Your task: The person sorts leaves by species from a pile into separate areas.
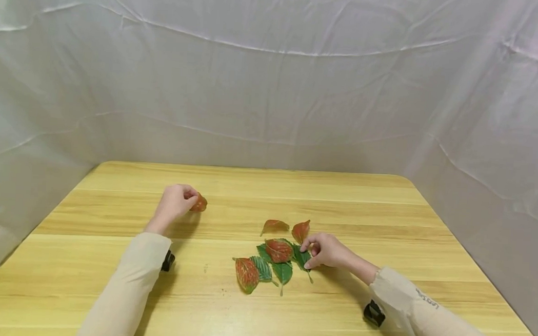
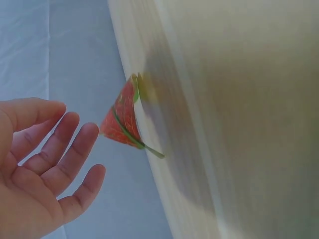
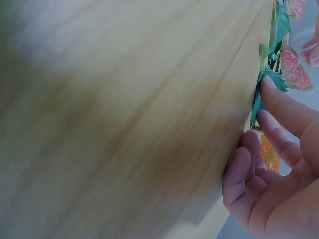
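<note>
At the left of the table, my left hand (image 1: 177, 202) is beside a red leaf (image 1: 199, 203). In the left wrist view, the fingers of the left hand (image 2: 55, 159) are loosely bent, and a gap shows between their tips and the red leaf (image 2: 122, 119), which stands folded on the tabletop. Right of centre, my right hand (image 1: 327, 251) pinches a dark green leaf (image 1: 301, 257) between thumb and forefinger. The right wrist view shows both fingertips at the green leaf (image 3: 257, 102), low over the wood, with the other fingers curled.
Left of my right hand lies an overlapping cluster with a red leaf (image 1: 279, 251), a green leaf (image 1: 282, 272) and a red-green leaf (image 1: 246, 274). Two more red leaves lie behind it, one curled (image 1: 276, 225). A pale sheet (image 1: 265, 85) hangs beyond the wooden table (image 1: 222, 319).
</note>
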Demonstrator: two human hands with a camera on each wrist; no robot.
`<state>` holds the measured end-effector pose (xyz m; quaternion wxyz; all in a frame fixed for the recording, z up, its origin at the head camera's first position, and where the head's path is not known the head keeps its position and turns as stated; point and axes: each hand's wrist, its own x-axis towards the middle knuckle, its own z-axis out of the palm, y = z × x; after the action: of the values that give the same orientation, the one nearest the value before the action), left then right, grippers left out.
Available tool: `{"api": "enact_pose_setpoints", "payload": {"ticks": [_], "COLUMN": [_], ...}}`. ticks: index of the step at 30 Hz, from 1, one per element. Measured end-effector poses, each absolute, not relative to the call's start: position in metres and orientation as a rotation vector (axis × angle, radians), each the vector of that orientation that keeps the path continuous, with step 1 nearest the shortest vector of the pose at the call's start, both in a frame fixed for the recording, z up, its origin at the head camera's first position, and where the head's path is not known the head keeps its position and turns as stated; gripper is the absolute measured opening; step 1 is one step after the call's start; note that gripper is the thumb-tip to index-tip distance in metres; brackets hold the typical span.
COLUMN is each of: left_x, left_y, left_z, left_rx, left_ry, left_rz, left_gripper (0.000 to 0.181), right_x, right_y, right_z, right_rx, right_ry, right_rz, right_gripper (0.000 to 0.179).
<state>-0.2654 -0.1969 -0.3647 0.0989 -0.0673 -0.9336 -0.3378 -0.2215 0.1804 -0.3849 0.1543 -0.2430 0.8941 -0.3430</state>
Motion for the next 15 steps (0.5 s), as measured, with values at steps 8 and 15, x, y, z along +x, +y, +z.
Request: {"api": "enact_pose_setpoints", "payload": {"ticks": [8,15], "left_x": [-0.256,-0.251], "left_y": [-0.188,-0.177], "left_z": [-0.363,-0.358], "left_rx": [-0.255,-0.331], "left_ry": [-2.778,-2.778], "left_rz": [-1.057,-1.015], "left_gripper": [0.017,0.016], "right_x": [-0.221,-0.221], "right_y": [0.181,0.182], "right_z": [-0.385,-0.385], "right_rx": [-0.701,-0.719], "right_ry": [2.558,2.559], "right_rz": [-0.98,-0.985], "right_gripper": [0.027,0.026]}}
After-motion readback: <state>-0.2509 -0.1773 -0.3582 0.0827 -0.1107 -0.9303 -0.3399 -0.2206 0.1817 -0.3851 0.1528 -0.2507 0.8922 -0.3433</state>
